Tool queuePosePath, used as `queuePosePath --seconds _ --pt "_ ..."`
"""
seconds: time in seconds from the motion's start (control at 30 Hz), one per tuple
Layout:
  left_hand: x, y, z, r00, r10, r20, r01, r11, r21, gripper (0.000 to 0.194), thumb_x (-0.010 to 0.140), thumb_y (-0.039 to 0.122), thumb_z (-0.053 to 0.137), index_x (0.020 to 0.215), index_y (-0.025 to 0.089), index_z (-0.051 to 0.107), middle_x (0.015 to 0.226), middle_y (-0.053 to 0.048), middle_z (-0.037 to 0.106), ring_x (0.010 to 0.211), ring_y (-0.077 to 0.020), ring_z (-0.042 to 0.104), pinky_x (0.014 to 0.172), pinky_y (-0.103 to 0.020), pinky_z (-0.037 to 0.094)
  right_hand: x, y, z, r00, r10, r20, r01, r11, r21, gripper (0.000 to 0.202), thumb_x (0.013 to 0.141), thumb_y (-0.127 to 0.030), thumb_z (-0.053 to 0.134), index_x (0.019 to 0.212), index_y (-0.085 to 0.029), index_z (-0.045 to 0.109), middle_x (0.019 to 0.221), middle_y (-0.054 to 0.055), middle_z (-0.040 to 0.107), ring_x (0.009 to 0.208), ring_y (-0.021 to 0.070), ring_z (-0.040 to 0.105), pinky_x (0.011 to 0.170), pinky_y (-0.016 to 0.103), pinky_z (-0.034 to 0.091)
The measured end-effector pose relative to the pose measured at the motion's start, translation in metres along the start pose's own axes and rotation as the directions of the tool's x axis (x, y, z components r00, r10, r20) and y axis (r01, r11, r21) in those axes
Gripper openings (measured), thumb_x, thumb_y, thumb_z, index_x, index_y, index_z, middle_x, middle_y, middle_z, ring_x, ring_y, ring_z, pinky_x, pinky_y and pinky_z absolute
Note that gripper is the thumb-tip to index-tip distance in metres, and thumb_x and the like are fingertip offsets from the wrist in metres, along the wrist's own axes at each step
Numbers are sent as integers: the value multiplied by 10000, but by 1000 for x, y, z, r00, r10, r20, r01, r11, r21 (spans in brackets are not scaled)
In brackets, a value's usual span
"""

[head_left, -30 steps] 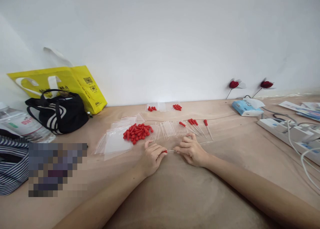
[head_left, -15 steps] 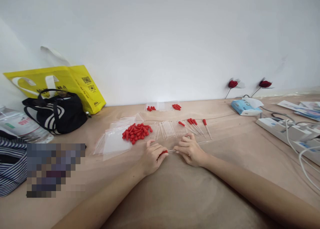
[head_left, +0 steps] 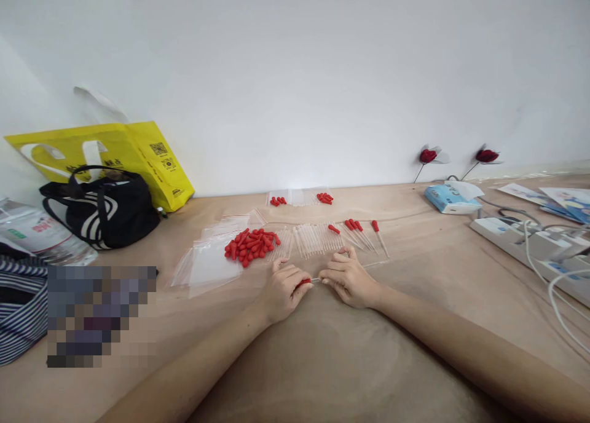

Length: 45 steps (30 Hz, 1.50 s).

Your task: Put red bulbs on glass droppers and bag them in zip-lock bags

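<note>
Between finger and thumb, my left hand pinches a red rubber dropper bulb. My right hand is closed on a thin clear dropper tube, whose left end meets the bulb; how far it sits inside is hidden by the fingers. Behind my hands lies a row of loose clear tubes. To their right are several droppers with red bulbs fitted, one of them set apart. A heap of red bulbs rests just beyond my left hand, partly on clear zip bags.
Bagged red-bulb droppers lie against the wall. At left stand a yellow bag, a black bag and a large plastic bottle. A tissue pack, a power strip with cables, and papers are at right.
My hands have come slightly closer, so less of the clear tube shows between them. The grips look the same. Nothing else on the table has visibly moved.
</note>
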State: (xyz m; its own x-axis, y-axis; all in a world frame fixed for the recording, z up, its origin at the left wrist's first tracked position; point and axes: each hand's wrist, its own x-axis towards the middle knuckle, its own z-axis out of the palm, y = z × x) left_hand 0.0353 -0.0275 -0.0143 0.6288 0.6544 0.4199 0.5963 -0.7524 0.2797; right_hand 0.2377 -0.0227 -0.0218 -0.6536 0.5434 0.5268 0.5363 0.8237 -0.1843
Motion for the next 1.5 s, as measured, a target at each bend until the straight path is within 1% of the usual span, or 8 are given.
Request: queuePosePath --seconds 0.4,0.6,0.77,1.0,1.13,1.33,1.4,1.5 --pt "1 2 -1 998 -59 -5 59 998 10 183 848 238 413 746 189 558 727 8 645 696 -137 574 897 -392 232 4 2 -1 999 37 25 -36 998 -45 214 864 -235 391 840 -196 601 696 10 586 752 143 439 815 368 182" --pt "-2 -4 -4 988 -136 -67 138 990 11 311 790 337 518 1073 211 486 1027 -48 595 978 -202 518 915 -398 245 0 21 -27 988 155 -12 -155 983 -99 208 849 -272 431 845 -231 635 799 28 603 801 160 456 798 372 195" --pt "-4 -10 -6 976 -201 -80 204 978 43 273 799 297 488 1062 225 481 1044 -47 565 996 -210 502 894 -405 279 -21 55 -63 942 304 142 -290 950 -115 217 826 -331 464 798 -253 664 791 37 607 787 172 476 733 339 242" --pt "-3 -9 -4 980 -190 -56 192 981 38 208 788 258 506 992 220 518 1000 -33 581 968 -200 522 893 -421 273 -27 70 -75 783 426 453 -452 890 -56 129 711 -316 562 737 -234 658 799 12 635 841 193 512 797 362 249" --pt "-3 -10 -4 983 -178 -53 181 982 48 168 789 258 501 945 215 545 983 -31 586 952 -196 529 903 -425 268 -24 62 -72 745 435 505 -474 878 -57 90 661 -286 591 703 -218 632 750 -4 637 745 166 533 833 376 247" --pt "-3 -11 -4 983 -175 -50 178 983 43 144 788 254 506 914 212 561 976 -28 587 941 -191 533 895 -429 267 -20 61 -72 766 472 437 -492 867 -75 119 699 -292 541 679 -202 617 688 -4 623 688 151 541 759 305 326" --pt "-3 -11 -4 983 -175 -46 177 984 36 137 788 251 507 907 213 563 971 -27 589 934 -188 534 891 -428 267 -18 69 -73 710 629 317 -643 762 -71 169 705 -332 531 693 -195 628 693 7 628 677 149 550 662 254 355" --pt "-2 -10 -5 983 -178 -40 179 983 34 127 784 246 514 894 215 568 968 -23 591 929 -186 535 894 -435 258 -13 82 -74 458 887 61 -879 462 -120 239 703 -377 514 693 -181 650 670 38 634 657 167 571 569 237 352"
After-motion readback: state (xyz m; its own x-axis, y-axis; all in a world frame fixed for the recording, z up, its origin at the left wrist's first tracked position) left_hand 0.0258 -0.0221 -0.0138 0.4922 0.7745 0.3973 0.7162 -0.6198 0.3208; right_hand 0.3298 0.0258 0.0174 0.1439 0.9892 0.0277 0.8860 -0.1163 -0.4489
